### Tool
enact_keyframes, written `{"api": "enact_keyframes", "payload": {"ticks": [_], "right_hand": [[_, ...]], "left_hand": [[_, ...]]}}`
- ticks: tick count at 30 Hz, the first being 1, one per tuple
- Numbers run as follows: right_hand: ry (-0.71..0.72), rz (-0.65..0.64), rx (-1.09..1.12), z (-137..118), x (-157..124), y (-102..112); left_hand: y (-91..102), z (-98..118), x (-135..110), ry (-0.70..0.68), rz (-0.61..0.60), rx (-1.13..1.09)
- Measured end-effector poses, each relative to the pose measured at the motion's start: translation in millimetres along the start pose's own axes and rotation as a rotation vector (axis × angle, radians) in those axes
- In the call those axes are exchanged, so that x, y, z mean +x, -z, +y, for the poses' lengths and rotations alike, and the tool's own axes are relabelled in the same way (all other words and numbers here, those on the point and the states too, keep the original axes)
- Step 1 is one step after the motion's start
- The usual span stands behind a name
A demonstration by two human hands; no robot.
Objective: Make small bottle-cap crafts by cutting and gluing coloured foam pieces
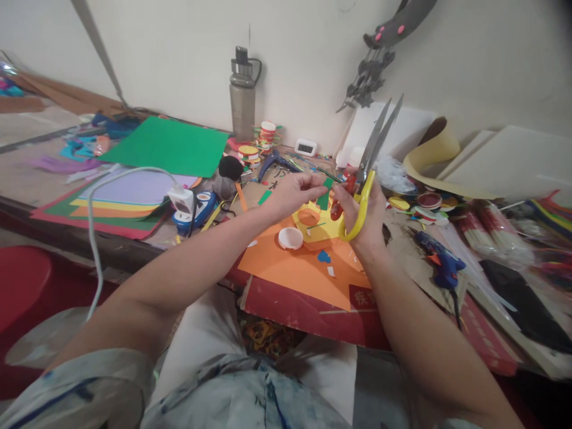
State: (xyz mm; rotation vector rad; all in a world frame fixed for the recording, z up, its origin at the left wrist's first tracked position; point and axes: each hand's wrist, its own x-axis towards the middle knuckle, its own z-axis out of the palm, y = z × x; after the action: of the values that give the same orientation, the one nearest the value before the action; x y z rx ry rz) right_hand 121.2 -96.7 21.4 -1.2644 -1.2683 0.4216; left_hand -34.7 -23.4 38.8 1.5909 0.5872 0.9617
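Observation:
My right hand [363,208] is closed around a pair of scissors [373,140] with yellow and red handles. The blades point up and away, slightly parted. A small strip of green paper [326,196] hangs between my two hands. The fingers of my left hand [297,193] pinch it at its left side, and my right thumb is close to its other edge. Below lie a yellow paper piece [319,237] and an orange sheet [290,266]. On the orange sheet rest a white round lid [290,238], a blue paper scrap [324,257] and white bits.
Coloured sheets, topped by a green sheet [172,146], cover the left side. Near them are a white plug [181,201] and cable. A water bottle [242,101] and small clock [306,147] stand at the wall. To the right lie a glue gun [442,259] and a black phone-like slab [527,304].

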Motion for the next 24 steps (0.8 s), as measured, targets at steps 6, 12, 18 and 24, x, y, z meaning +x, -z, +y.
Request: {"api": "enact_keyframes", "payload": {"ticks": [6,12,18,24], "right_hand": [[0.04,-0.02,-0.006,6,1,3],[0.031,0.078,-0.027,11,8,8],[-0.008,0.055,-0.024,8,10,9],[-0.014,0.024,-0.002,-3,3,3]], "left_hand": [[-2.0,-10,0,0.041,-0.127,0.016],[-6.5,-6,-3,0.193,-0.04,-0.28],[-6.3,-3,-3,0.206,-0.012,-0.387],[-10.8,-4,-6,0.174,-0.078,-0.235]]}}
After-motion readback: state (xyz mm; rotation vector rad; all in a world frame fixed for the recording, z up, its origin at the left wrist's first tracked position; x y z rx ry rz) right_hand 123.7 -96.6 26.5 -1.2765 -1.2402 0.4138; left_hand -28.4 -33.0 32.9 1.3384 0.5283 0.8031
